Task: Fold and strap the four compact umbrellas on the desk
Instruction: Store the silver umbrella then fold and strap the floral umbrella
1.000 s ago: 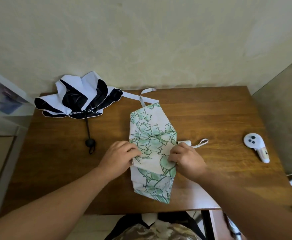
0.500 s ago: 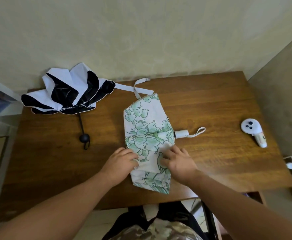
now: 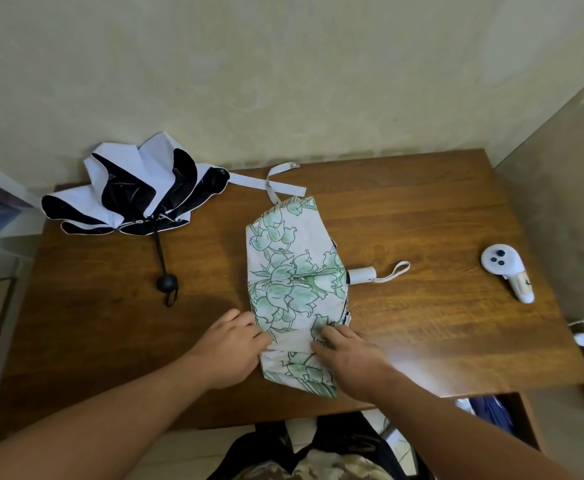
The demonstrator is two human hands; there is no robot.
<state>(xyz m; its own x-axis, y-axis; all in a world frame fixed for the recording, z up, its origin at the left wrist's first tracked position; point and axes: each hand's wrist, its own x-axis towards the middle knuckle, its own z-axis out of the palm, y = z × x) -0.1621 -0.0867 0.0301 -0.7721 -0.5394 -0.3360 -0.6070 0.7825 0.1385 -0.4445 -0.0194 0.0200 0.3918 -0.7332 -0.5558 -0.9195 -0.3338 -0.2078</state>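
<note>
Surface: brown wooden surface against a cream wall.
Umbrella: white green-floral fabric umbrella lies mid-surface.
Left hand: grip pinching its near-left edge.
Right hand: fingers flat, pressing the fabric.

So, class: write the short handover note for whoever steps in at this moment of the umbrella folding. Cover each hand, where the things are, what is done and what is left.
Left hand: pinches the near left edge of the green floral umbrella.
Right hand: fingers press its near right canopy.
The floral umbrella lies mid-desk, canopy flattened, white handle pointing right, white strap loose at the far end.
The black-and-white umbrella lies splayed at far left, untouched.
Done: pleats partly flattened.
Left: roll and strap this one, then the other. Only two umbrellas are in view.
</note>
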